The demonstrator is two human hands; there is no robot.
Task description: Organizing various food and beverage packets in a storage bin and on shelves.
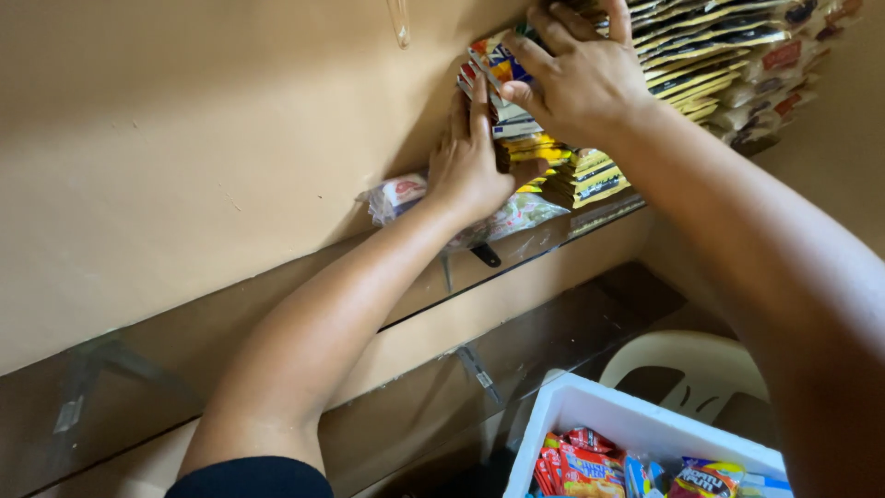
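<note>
— Sachets (502, 69), that's what I've got my hands on: small flat packets, blue, white and orange, bunched in a row on edge against the tan wall (184, 138), on the glass shelf (590, 217).

— And the rest of the row?

— Just beside them are yellow-and-black packets (595, 175), and further along a long run of yellow and dark ones (710, 41), all packed tight and leaning the same way. A clear bag (401, 195) with red print lies flat on the shelf near my left wrist.

— How are your hands placed?

— My left hand (472, 166) is pressed against the near end of the bunch, fingers straight and pointing up along the wall, thumb out to the side touching the yellow packets. It grips nothing; it lies flat and spread. My right hand (581, 78) comes in from above, fingers curled over the top of the sachets, thumb under the front one, so it is pinching the bunch at its upper edge.

— And the arms?

— Both are stretched up and forward, the left forearm running along the shelf's edge, the right crossing in from the side.

— Anything below?

— A second glass shelf (553, 341) on metal brackets, a cream plastic chair (687, 369), and a white foam box (590, 406) holding red and orange snack packs (590, 466).
</note>
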